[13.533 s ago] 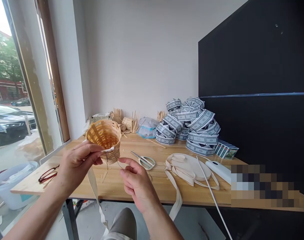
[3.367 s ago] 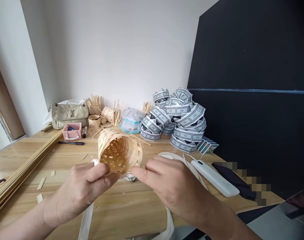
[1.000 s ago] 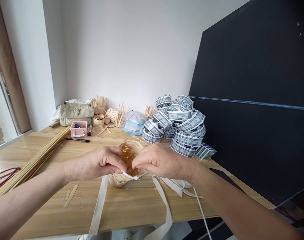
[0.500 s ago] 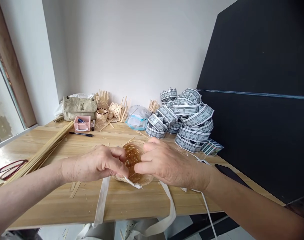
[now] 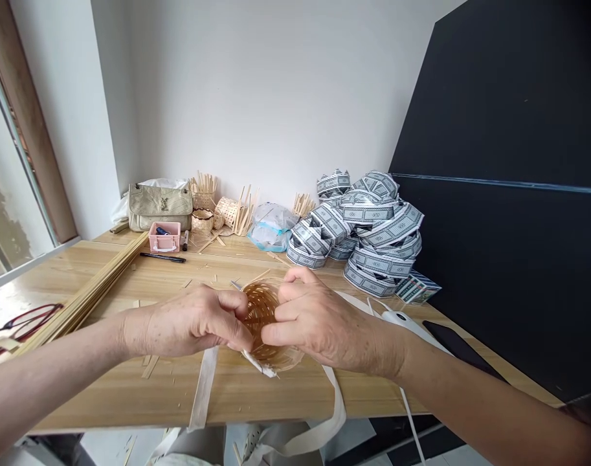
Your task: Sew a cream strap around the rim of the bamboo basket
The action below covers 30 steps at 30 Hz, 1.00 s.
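A small woven bamboo basket (image 5: 262,310) lies between my hands, its hollow facing me. My left hand (image 5: 193,320) is closed in a pinch at the basket's near left rim, thumb and forefinger on a white fabric strip (image 5: 260,366) that runs along the edge. The strip's frayed end sticks out past the thumb. Over the basket's right side, my right hand (image 5: 329,323) has its fingers curled in, thumb and forefinger together; what they hold, if anything, is too small to see. A long white tape (image 5: 204,391) hangs over the table's front edge.
Long bamboo strips (image 5: 96,278) and red-framed glasses (image 5: 28,320) lie left. Behind stand a beige handbag (image 5: 160,206), a pink box (image 5: 164,237), several small baskets (image 5: 202,221) and a plastic bag (image 5: 270,226). Patterned paper rings (image 5: 382,239) are piled right, near a dark tablet-like slab (image 5: 463,349).
The view has shifted slightly, so background things sit a little further right. Both hands keep nearly the same pose at the basket. More of a white device shows behind the right wrist.
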Tool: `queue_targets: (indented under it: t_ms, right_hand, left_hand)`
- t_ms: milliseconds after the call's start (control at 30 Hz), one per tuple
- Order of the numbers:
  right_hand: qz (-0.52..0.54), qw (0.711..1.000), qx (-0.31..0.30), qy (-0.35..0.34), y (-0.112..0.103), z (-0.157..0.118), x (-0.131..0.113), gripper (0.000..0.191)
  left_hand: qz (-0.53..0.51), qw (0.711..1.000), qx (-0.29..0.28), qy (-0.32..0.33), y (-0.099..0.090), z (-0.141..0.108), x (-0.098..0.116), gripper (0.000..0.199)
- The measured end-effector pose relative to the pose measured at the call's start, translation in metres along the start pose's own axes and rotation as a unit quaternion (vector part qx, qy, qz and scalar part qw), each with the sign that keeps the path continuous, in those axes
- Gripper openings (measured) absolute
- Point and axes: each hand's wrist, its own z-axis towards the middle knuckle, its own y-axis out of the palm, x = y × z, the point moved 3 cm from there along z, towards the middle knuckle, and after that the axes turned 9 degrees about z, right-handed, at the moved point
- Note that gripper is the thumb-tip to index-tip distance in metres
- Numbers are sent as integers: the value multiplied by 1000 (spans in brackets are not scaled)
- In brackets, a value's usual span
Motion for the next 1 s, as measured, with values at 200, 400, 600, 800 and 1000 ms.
queue_targets:
  t_ms: [200, 400, 600, 800, 1000]
  right_hand:
    - [8, 1000, 25, -11, 3, 1, 0, 23]
    - [24, 999, 32, -8, 4, 4, -1, 25]
    - [32, 999, 29, -18, 4, 10, -5, 27]
    - [15, 999, 21, 28, 10, 10, -2, 26]
    - [7, 999, 17, 33, 14, 14, -1, 23]
  left_hand:
    - [-21, 1000, 1, -14, 2, -1, -3, 29]
    - [-20, 1000, -5, -23, 3, -2, -1, 29]
    - [-10, 999, -5, -33, 1, 0, -3, 29]
    - [6, 999, 7, -41, -1, 2, -4, 29]
    - [-18, 997, 21, -71, 1, 2, -8, 25]
